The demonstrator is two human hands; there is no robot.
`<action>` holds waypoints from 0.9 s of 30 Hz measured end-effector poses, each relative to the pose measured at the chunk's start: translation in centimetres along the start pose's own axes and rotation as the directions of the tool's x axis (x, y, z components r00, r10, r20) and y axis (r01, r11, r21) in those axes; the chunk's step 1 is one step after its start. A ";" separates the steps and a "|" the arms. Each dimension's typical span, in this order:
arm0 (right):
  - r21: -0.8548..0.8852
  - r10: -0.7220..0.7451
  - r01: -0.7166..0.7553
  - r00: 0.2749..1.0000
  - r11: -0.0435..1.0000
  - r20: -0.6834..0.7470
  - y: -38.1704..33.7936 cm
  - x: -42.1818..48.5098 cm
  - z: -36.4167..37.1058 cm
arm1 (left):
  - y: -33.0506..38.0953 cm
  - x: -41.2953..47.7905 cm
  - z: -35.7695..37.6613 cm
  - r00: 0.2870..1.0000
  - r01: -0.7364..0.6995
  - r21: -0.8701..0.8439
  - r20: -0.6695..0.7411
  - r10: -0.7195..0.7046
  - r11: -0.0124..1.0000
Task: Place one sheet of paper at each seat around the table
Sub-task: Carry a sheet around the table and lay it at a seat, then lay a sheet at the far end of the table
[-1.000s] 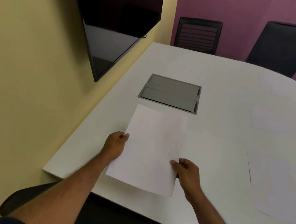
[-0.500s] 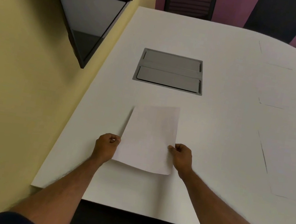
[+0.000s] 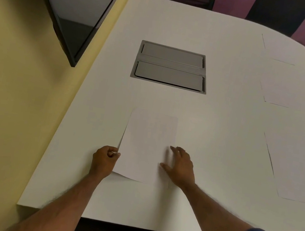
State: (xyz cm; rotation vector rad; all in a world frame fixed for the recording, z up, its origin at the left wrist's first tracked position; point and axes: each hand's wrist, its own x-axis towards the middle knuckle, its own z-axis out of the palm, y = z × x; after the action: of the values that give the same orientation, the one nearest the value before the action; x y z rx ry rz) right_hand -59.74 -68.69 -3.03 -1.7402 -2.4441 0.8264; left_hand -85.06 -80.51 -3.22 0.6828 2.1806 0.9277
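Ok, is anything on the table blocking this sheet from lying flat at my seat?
Nothing visible. The sheet lies on the table; the grey hatch sits beyond it, apart.

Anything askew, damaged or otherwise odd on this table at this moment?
Nothing spilled or damaged. One small thing: the sheet under the hands is not fully flat; its near-left corner curls up off the table where the left hand pinches it, while the right hand rests flat on the other side.
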 end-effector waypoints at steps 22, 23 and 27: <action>-0.252 -0.064 0.107 0.983 0.962 0.175 1.2 -2.6 -1.6 | -0.5 -2.9 -0.2 0.839 -0.538 0.683 0.492 0.233 0.494; -0.255 -0.063 0.106 0.983 0.961 0.170 1.4 -3.2 -2.0 | -0.2 -3.3 -0.4 0.835 -0.546 0.683 0.487 0.254 0.485; -0.263 -0.063 0.095 0.990 0.960 0.128 2.3 -6.3 -4.2 | 1.7 -5.0 -0.7 0.797 -0.604 0.690 0.506 0.332 0.399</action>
State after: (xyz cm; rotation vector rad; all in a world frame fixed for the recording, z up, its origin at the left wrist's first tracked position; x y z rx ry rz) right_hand -54.05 -72.04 1.34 -1.7002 -2.7996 0.6327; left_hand -82.07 -83.13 0.27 1.8718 2.0770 -0.1219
